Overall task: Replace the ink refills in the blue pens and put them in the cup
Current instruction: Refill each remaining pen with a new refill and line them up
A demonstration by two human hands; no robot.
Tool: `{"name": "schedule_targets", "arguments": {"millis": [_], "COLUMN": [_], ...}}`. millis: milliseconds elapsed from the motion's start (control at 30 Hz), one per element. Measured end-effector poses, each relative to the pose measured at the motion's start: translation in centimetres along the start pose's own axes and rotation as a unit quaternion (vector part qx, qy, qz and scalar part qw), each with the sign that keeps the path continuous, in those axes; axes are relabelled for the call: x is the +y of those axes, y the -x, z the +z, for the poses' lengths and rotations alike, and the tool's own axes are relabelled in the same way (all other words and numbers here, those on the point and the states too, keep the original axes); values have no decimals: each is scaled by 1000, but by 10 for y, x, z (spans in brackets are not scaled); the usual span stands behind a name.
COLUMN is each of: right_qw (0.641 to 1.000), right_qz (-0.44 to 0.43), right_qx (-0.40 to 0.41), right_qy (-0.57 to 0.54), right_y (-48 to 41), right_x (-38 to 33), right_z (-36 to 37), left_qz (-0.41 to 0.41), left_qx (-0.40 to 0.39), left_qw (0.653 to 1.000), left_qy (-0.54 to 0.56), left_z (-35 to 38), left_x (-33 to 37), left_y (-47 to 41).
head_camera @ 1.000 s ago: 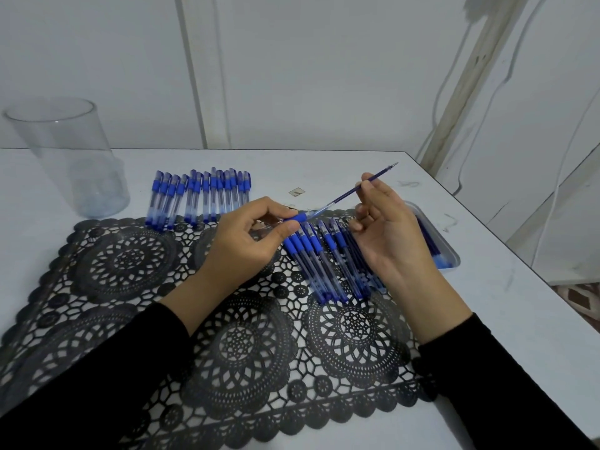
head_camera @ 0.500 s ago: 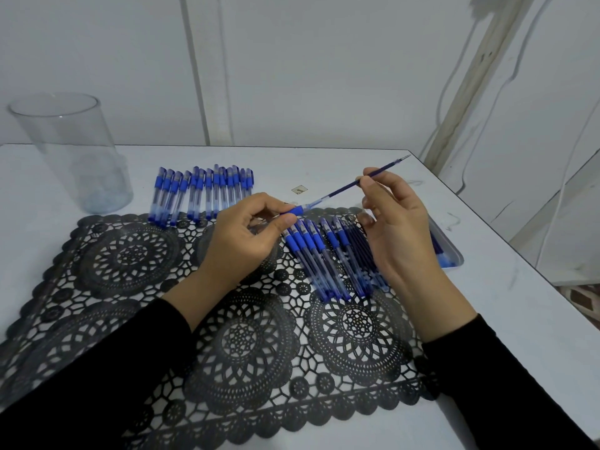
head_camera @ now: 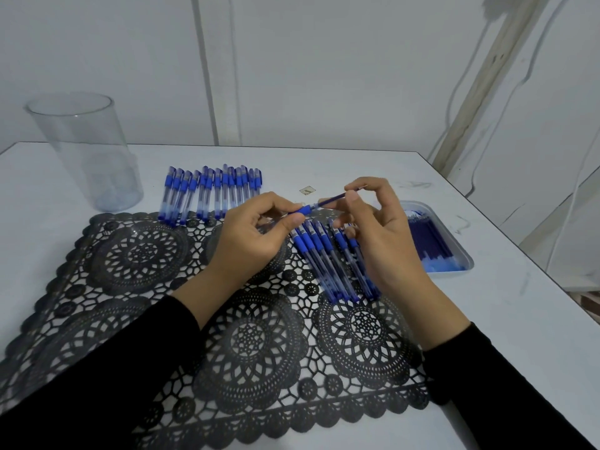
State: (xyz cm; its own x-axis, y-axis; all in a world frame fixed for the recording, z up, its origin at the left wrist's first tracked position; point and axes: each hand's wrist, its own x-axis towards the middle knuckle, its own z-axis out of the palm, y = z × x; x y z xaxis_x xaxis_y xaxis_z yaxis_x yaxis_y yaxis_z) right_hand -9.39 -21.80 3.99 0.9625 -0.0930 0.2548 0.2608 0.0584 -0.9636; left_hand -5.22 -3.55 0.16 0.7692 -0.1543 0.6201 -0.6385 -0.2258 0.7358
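Observation:
My left hand (head_camera: 251,237) grips a blue pen barrel (head_camera: 303,210) by its blue grip end, above the black lace mat. My right hand (head_camera: 378,232) pinches a thin dark blue ink refill (head_camera: 334,199) between thumb and forefinger; the refill's near end sits in the barrel's mouth. Under the hands lies a row of blue pens (head_camera: 328,264) on the mat. A second row of capped blue pens (head_camera: 211,191) lies further back on the table. The clear plastic cup (head_camera: 86,151) stands upright at the far left.
A clear tray (head_camera: 454,251) holding several dark blue refills sits at the right, near the table's right edge. The black lace mat (head_camera: 201,319) covers the near table. A small scrap (head_camera: 306,190) lies behind the hands. Cables hang on the wall at right.
The refill has slid further into the barrel, so less of it sticks out. My right hand has moved closer to my left hand along the refill.

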Motion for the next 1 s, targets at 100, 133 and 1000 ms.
{"name": "schedule_targets", "arguments": {"millis": [100, 133, 1000], "right_qw": [999, 999, 971], "right_qz": [-23, -29, 23], "right_qx": [-6, -11, -148], "right_qy": [23, 32, 188], "right_y": [1, 1, -5], "right_x": [2, 3, 20], "right_z": [0, 0, 29], "left_qz": [2, 3, -4], "left_qx": [1, 0, 6], "left_qw": [1000, 1000, 993], "left_qy": [1, 1, -115], "left_z": [0, 0, -69], "left_x": [0, 0, -4], "left_y": [-1, -1, 19]}}
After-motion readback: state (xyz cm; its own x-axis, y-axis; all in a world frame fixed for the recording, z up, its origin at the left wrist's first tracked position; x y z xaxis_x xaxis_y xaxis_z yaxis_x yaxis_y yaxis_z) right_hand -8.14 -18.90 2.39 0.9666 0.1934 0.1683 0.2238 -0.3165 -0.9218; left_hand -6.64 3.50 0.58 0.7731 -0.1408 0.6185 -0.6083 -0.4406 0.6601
